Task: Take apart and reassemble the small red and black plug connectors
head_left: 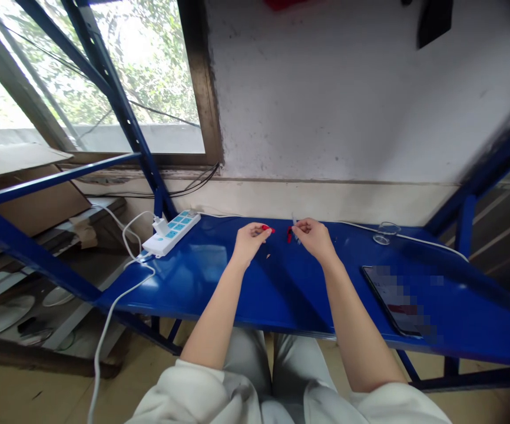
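Note:
Both my hands rest side by side on the far part of a blue metal shelf [219, 282]. My left hand [249, 239] is closed in a pinch on a small red piece [268, 228] at its fingertips. My right hand [311, 235] is also closed, pinching a small red piece [289, 233] together with a thin clear stick [294, 222] that points up from the fingers. The two red pieces are a short gap apart. A tiny light speck [268, 256] lies on the shelf below them.
A white power strip [172, 233] with a plugged-in adapter and white cable [109, 312] lies at the left. A tablet [398, 299] lies flat at the right, and clear rings [385, 233] lie near the wall. Blue rack posts stand on both sides.

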Tool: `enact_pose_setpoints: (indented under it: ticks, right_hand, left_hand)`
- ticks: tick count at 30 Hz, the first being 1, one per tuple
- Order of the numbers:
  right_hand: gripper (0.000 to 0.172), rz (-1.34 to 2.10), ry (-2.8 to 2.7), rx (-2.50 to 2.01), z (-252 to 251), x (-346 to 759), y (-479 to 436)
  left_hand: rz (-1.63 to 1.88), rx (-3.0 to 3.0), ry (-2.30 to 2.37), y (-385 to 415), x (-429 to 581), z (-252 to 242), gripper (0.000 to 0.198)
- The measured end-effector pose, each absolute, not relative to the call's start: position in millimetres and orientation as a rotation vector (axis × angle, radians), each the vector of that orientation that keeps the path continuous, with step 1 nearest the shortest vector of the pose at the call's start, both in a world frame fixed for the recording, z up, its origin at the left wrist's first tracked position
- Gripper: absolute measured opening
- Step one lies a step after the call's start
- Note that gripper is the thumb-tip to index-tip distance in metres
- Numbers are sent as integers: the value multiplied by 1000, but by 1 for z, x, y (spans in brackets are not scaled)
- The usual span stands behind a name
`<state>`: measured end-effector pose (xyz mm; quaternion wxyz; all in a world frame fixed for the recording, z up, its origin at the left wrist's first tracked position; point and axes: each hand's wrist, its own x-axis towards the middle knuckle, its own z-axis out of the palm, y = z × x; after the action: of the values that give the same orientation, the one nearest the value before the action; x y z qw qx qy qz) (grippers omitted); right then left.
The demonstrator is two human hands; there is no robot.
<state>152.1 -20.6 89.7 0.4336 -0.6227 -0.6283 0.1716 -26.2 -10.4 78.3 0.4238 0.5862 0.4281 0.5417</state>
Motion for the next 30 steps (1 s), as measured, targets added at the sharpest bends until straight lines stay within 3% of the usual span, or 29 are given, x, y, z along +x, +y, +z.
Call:
enact_pose_setpoints:
  ticks: [8, 18, 30]
  right_hand:
    - [12, 500, -1542, -1931, 70, 181, -16]
    - [16, 414, -1519, -2242, 22, 193, -7]
    - [19, 349, -1528, -2248, 0, 180, -3]
  left_hand:
    - [1040, 1920, 1447, 9, 18, 43, 13]
    - [751, 1947, 1606, 36, 46, 4, 13]
    - [782, 2025, 1664, 45, 56, -17, 12]
